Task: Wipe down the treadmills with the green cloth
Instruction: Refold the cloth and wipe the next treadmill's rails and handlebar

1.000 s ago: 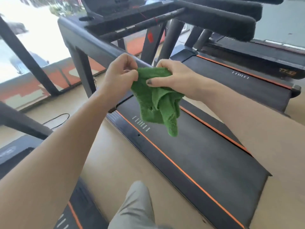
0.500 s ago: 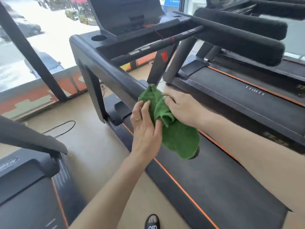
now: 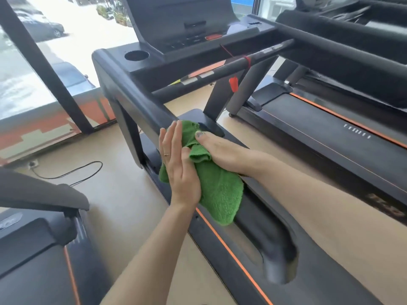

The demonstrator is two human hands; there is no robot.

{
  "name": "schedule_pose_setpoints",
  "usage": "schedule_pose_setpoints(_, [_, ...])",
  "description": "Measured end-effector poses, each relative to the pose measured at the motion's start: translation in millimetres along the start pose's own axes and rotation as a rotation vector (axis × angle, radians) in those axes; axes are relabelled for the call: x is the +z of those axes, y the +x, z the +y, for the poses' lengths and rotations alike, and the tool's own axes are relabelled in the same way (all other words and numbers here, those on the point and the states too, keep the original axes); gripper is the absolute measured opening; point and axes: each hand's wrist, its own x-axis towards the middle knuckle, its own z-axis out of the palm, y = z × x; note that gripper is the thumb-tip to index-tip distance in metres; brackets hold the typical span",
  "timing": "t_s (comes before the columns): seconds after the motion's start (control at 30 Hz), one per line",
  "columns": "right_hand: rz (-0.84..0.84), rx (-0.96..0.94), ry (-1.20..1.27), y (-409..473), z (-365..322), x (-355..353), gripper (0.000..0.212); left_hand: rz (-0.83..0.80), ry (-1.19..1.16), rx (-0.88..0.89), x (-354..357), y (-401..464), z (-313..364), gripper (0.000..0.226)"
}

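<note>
You have brought the green cloth [image 3: 217, 190] down from mid-air onto the near end of the treadmill's left handrail [image 3: 141, 106], your right hand [image 3: 222, 150] curled around it, your left hand [image 3: 178, 170] pressing flat with fingers straight, so wiping can begin.

Left hand [image 3: 179, 166] flat, fingers straight and together, palm turned right, right hand [image 3: 220, 150] curled closed, thumb forward, both forearms outstretched
</note>
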Motion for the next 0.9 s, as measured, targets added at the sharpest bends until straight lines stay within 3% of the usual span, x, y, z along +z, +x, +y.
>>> schedule_pose_setpoints(0.13, [-0.021,0.006,0.086,4.1,4.0,3.6,0.091,0.045,-0.050,-0.154,1.9,0.8,8.7,0.055])
schedule_pose_setpoints(0.27, [-0.042,-0.117,0.188,-74.1,35.1,-2.5,0.046,0.073,-0.185,-0.258,16.7,-74.9,50.8,0.059])
schedule_pose_setpoints(0.43, [-0.034,-0.045,0.525,-159.3,71.4,-7.5,0.037,0.096,-0.270,-0.283,42.0,-173.4,99.6,0.065])
schedule_pose_setpoints(0.57, [-0.018,0.104,0.485,-136.4,63.4,-14.4,0.032,0.117,-0.228,-0.237,34.5,-142.8,86.2,0.057])
schedule_pose_setpoints(0.63, [-0.027,0.070,0.404,-124.0,75.2,-17.8,0.021,0.100,-0.127,-0.233,24.5,-116.5,75.2,0.054])
schedule_pose_setpoints(0.67, [0.058,0.057,0.379,-120.1,76.5,-18.0,0.017,0.086,-0.084,-0.220,20.4,-111.2,71.7,0.054])
schedule_pose_setpoints(0.73, [0.220,0.008,0.369,-115.6,76.4,-19.7,0.030,0.079,-0.064,-0.260,19.0,-119.1,72.7,0.057])
schedule_pose_setpoints(0.77, [0.208,-0.006,0.444,-118.5,73.8,-19.8,0.033,0.091,-0.088,-0.299,20.6,-129.6,75.0,0.060])
schedule_pose_setpoints(0.83, [-0.006,-0.054,0.501,-129.9,69.7,-15.2,0.039,0.107,-0.201,-0.345,28.3,-151.4,81.7,0.062])
schedule_pose_setpoints(0.9, [-0.101,-0.125,0.297,-134.4,67.2,-9.5,0.049,0.126,-0.364,-0.369,34.4,-156.8,80.6,0.059])
